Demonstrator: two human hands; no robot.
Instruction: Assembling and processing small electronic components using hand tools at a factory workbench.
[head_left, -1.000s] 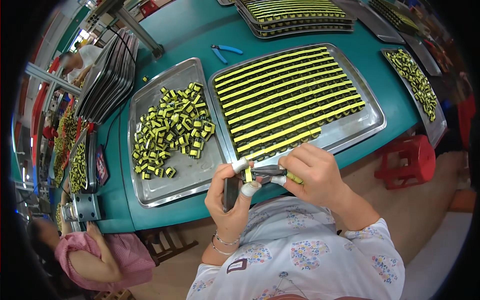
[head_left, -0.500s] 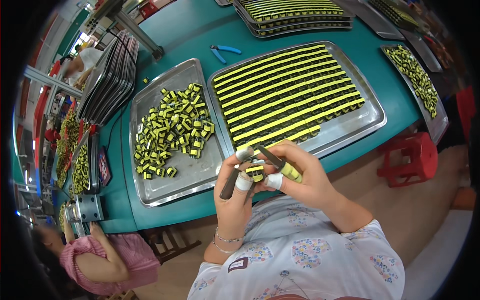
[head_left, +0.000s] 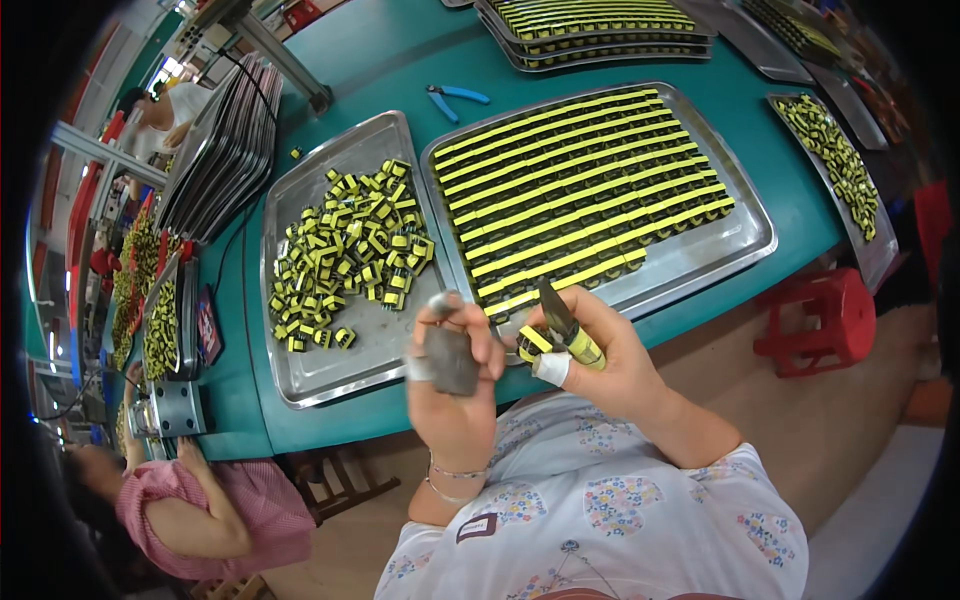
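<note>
My left hand [head_left: 448,415] has its fingers curled round a dark grey, flat piece [head_left: 452,365]; motion blurs both. White tape wraps some of its fingertips. In my right hand [head_left: 622,368] are a small yellow-and-black coil component [head_left: 533,343], held near the taped thumb, and a dark-bladed tool [head_left: 583,348] with a yellow-wrapped handle, its blade pointing up. Both hands hover over the table's front edge, apart from each other. Beyond them, a metal tray [head_left: 715,247] bears neat rows of such components. Loose ones lie heaped in the metal tray [head_left: 375,365] to its left.
Blue-handled cutters [head_left: 460,95] lie behind the trays. Stacked full trays [head_left: 610,50] stand at the back, and a stack of thin trays [head_left: 220,150] leans at left. A red stool [head_left: 820,325] is at right. A co-worker in a pink shirt [head_left: 215,520] sits at lower left.
My hands have moved apart: the left drew back to the left with the dark piece. The component, formerly between both hands, is now in my right hand alone and tilted.
</note>
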